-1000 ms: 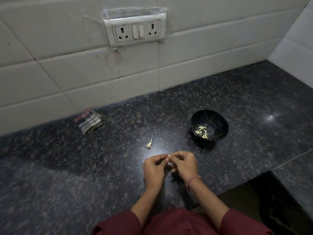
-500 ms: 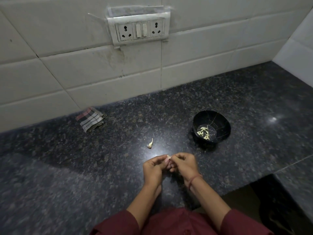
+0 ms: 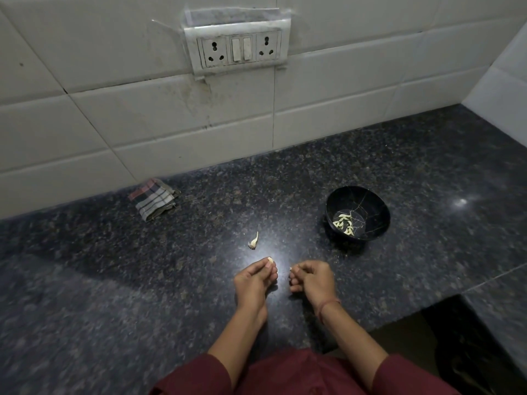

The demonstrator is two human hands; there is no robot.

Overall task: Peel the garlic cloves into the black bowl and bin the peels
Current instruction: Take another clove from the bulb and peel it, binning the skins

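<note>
My left hand [image 3: 254,279] pinches a small pale garlic clove [image 3: 270,260] at its fingertips, low over the dark counter. My right hand [image 3: 312,277] sits a short gap to the right, fingers curled, pinching a tiny pale scrap of peel [image 3: 291,269]. Another garlic clove [image 3: 253,242] with its skin and tail lies alone on the counter just beyond my left hand. The black bowl [image 3: 379,208] stands further right and back, with several pale peeled cloves [image 3: 345,222] on its bottom.
A folded checked cloth [image 3: 154,198] lies by the tiled wall at the back left. A socket and switch panel [image 3: 238,48] is on the wall. The counter [image 3: 99,280] edge drops away at the lower right into a dark gap [image 3: 445,352].
My hands were joined on one clove; they have drawn apart. The left keeps the clove and the right holds a scrap of peel.
</note>
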